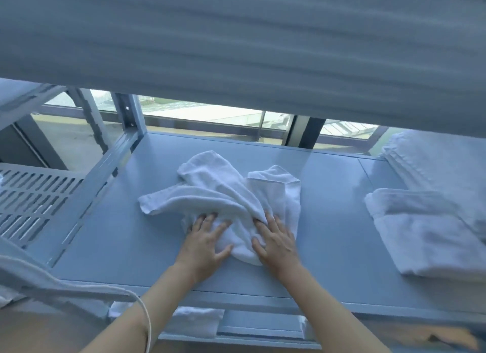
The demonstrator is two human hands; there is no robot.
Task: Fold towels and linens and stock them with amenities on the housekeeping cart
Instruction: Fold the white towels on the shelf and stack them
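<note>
A crumpled white towel (221, 192) lies unfolded in the middle of the grey cart shelf (328, 221). My left hand (206, 243) rests flat on the towel's near left part, fingers spread. My right hand (273, 241) lies flat on its near right part, fingers straight and pointing away from me. Both hands press on the cloth and neither grips it. A folded white towel (423, 234) sits on the shelf to the right.
A stack of folded white linens (441, 168) stands at the far right of the shelf. The upper shelf (236, 42) hangs low overhead. A slotted grey panel (34, 197) is on the left. More white cloth (194, 323) lies on the lower level. A white cable (146, 316) crosses my left forearm.
</note>
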